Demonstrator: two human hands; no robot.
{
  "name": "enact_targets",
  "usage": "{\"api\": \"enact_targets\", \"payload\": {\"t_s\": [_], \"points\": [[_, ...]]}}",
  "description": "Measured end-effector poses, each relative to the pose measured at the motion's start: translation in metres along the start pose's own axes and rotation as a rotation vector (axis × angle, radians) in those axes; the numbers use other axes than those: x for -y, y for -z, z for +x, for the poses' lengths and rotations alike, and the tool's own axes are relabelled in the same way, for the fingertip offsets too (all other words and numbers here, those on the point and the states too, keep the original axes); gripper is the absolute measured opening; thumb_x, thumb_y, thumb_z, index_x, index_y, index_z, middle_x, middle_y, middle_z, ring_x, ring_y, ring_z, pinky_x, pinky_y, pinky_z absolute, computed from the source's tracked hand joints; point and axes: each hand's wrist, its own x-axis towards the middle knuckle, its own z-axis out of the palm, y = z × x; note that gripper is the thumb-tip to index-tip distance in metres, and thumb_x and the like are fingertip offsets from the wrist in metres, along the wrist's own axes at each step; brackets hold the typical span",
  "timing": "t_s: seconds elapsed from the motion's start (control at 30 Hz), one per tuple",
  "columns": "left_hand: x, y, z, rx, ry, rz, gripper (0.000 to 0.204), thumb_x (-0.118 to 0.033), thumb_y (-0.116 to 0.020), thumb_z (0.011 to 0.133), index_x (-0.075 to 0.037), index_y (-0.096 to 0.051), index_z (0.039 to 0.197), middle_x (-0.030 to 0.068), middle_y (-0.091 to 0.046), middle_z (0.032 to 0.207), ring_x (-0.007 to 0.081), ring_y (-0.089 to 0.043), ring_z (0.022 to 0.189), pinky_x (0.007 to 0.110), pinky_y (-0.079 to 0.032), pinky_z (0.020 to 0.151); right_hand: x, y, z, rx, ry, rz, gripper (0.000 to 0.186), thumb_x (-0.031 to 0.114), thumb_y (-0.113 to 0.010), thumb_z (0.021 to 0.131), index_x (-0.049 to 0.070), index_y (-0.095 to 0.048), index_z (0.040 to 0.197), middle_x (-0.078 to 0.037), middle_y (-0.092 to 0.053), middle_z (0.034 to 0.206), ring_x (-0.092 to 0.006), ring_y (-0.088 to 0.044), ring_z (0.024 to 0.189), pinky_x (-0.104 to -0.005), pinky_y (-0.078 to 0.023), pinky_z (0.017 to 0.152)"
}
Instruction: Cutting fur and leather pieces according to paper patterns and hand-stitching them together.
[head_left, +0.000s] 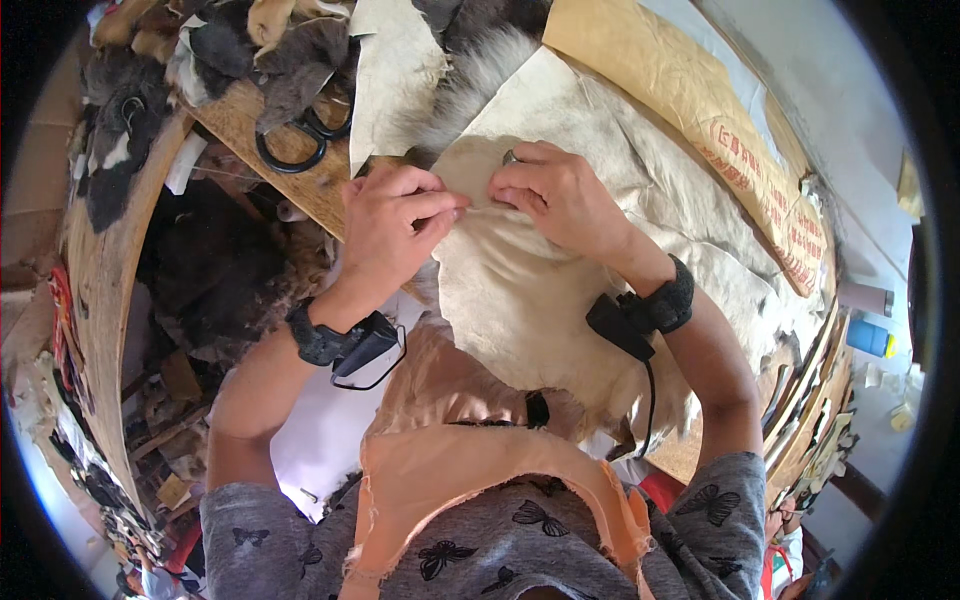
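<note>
Left grip [405, 210]: any item between the fingertips is too small to identify. Right grip [555, 190]: curled fingertips partly concealed. Black-handled scissors [290, 168]: blades hidden. Brown paper sheet [665, 85]: upper end cut off at the top edge. Worktop [320, 190]: largely covered by the pale hide [520, 305].

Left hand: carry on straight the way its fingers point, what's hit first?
Probably the right hand: its curled fingers face the left hand across a small gap over the pale hide. Depth is unclear, so the fingertips might brush the hide first.
</note>
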Motion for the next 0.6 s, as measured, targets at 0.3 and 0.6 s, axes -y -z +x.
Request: {"api": "enact_targets", "payload": {"t_s": [0.3, 0.6], "points": [[-0.002, 0.001, -0.001, -0.024, -0.019, 0.069, 0.014, -0.018, -0.065, 0.072, -0.025, -0.071, 0.082, -0.0102, -0.060, 0.084, 0.0125, -0.052, 0.078, 0.034, -0.031, 0.074, 0.017, -0.006, 0.012, 0.084, 0.055, -0.319, 0.027, 0.014, -0.062, 0.069, 0.002, -0.051, 0.091, -0.013, -0.056, 0.080, -0.0321, -0.055, 0.076, -0.0403, -0.047, 0.069], [-0.002, 0.001, 0.000, -0.033, -0.028, 0.032, 0.012, -0.018, -0.065, 0.071, -0.021, -0.071, 0.082, -0.0089, -0.061, 0.085, 0.0131, -0.051, 0.078, 0.034, -0.031, 0.075, 0.010, -0.013, 0.015, 0.074, 0.130, -0.384, 0.036, 0.019, -0.059, 0.060, 0.000, -0.046, 0.086, -0.014, -0.055, 0.070, -0.0309, -0.057, 0.068, -0.0378, -0.049, 0.063]]}}
